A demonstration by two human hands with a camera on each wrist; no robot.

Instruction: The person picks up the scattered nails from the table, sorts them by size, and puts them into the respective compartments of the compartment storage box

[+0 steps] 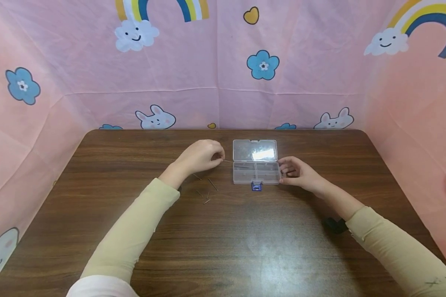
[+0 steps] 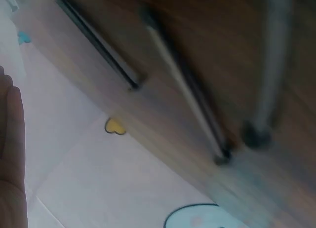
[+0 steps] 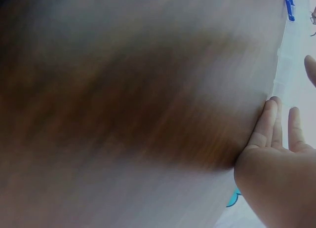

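A clear plastic box (image 1: 244, 177) with compartments and a blue latch (image 1: 257, 186) stands on the table, its lid (image 1: 245, 150) raised at the back. My left hand (image 1: 203, 156) is just left of the box, pinching a thin metal rod (image 1: 227, 161) that points toward it. Inside the back left compartment lies another thin rod (image 1: 241, 166). At the box's right end, my right hand (image 1: 301, 173) touches the wall with fingertips and thumb; the right wrist view shows its fingers (image 3: 266, 122) fairly straight against the box (image 3: 282, 72).
Several loose metal rods (image 1: 213, 184) of different lengths lie on the brown wooden table (image 1: 223, 247), left of the box and near my left wrist. Three blurred rods (image 2: 185, 85) show large in the left wrist view. Pink patterned cloth (image 1: 215, 74) hangs around the table's back and sides.
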